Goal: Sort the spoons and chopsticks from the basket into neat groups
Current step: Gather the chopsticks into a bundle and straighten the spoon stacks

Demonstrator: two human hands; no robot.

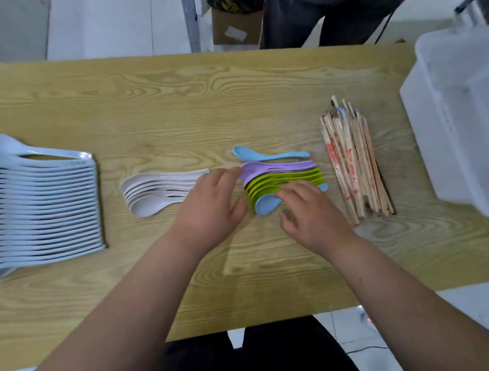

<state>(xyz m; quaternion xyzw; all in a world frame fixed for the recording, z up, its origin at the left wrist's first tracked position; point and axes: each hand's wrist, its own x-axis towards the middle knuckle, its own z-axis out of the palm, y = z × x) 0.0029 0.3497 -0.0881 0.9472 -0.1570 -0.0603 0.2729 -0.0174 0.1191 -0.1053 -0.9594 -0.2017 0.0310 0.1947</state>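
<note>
Wooden bench (173,109), left hand (210,208) fingers spread at purple spoons (277,167), right hand (312,212) fingers loosely open over green spoons (289,179) and blue spoon (266,204), chopsticks (352,162) bundled just right, white spoons (37,207) far left.

Spoon rows (38,207) left, nested spoons (283,176) centre, chopsticks (353,165) right — bin (467,126) beyond table (172,103) edge

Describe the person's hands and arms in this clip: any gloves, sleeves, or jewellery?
Both hands are bare, with no gloves: the left hand and the right hand. No rings, watch or bracelet show. The forearms are uncovered all the way to the frame's bottom edge, so no sleeves are visible. Dark clothing shows below the table edge.
</note>
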